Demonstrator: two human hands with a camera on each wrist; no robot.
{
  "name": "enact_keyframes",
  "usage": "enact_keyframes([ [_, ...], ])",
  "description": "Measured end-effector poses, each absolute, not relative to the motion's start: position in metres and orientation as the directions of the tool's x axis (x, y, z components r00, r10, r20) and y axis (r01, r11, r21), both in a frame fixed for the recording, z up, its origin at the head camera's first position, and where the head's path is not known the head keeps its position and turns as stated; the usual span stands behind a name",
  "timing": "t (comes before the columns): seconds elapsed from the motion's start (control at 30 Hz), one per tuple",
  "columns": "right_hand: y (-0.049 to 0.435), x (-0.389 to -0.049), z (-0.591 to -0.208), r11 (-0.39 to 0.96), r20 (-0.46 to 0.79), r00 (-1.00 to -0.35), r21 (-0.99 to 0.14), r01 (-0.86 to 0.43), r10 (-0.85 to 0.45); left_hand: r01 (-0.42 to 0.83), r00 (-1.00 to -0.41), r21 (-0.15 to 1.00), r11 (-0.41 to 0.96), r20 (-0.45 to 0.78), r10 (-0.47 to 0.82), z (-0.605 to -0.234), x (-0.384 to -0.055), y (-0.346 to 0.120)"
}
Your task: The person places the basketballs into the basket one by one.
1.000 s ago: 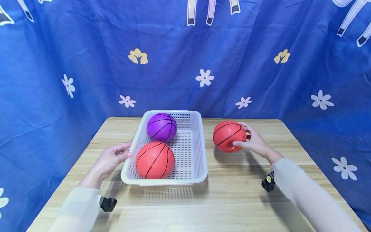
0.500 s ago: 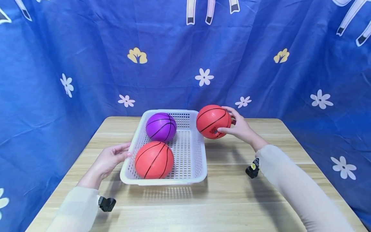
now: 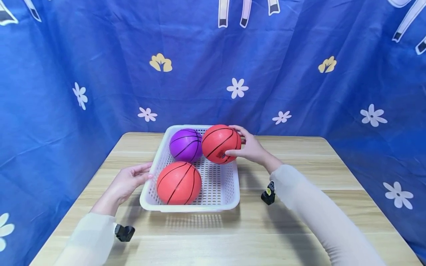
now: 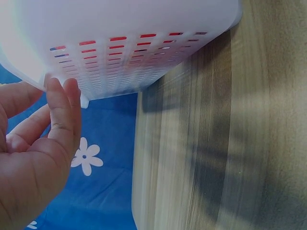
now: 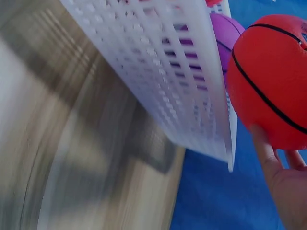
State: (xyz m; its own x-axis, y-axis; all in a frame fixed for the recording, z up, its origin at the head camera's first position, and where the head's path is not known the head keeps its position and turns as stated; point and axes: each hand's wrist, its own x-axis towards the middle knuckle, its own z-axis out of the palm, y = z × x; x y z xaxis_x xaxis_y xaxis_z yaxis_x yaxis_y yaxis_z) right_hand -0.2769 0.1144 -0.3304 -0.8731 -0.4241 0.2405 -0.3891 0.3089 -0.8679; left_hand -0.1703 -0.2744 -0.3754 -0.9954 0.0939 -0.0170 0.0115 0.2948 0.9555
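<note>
My right hand point(image 3: 253, 149) grips a red toy basketball point(image 3: 219, 142) from its right side, thumb in front. That ball is over the back right part of a white plastic basket point(image 3: 189, 208), above the right rim in the right wrist view. Inside the basket sit a purple basketball point(image 3: 184, 146) at the back left and an orange-red basketball point(image 3: 178, 184) at the front left. My left hand point(image 3: 128, 183) pinches the basket's left rim; in the left wrist view its fingers point(image 4: 60, 105) touch the outer wall and the thumb tip goes behind the rim.
The basket stands on a light wooden table point(image 3: 266, 236). A blue patterned curtain point(image 3: 196, 92) hangs behind the table and along both sides. Small black wrist cameras point(image 3: 124, 233) sit on both sleeves.
The right hand has lifted the red basketball off the table on the right and carried it left over the basket. The left hand and the basket have stayed in place.
</note>
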Motion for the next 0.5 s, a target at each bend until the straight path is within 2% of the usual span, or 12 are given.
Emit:
enact_keyframes([
  [0.27, 0.092, -0.279, -0.341, 0.35, 0.191, -0.883, -0.866, -0.357, -0.429, 0.014, -0.996, 0.954, 0.3, -0.014, 0.09, -0.375, -0.171, -0.273],
  [0.5, 0.082, -0.279, -0.344, 0.435, 0.183, -0.881, -0.814, -0.385, -0.436, 0.015, -0.996, 0.956, 0.294, -0.012, 0.089, -0.376, -0.171, -0.274],
])
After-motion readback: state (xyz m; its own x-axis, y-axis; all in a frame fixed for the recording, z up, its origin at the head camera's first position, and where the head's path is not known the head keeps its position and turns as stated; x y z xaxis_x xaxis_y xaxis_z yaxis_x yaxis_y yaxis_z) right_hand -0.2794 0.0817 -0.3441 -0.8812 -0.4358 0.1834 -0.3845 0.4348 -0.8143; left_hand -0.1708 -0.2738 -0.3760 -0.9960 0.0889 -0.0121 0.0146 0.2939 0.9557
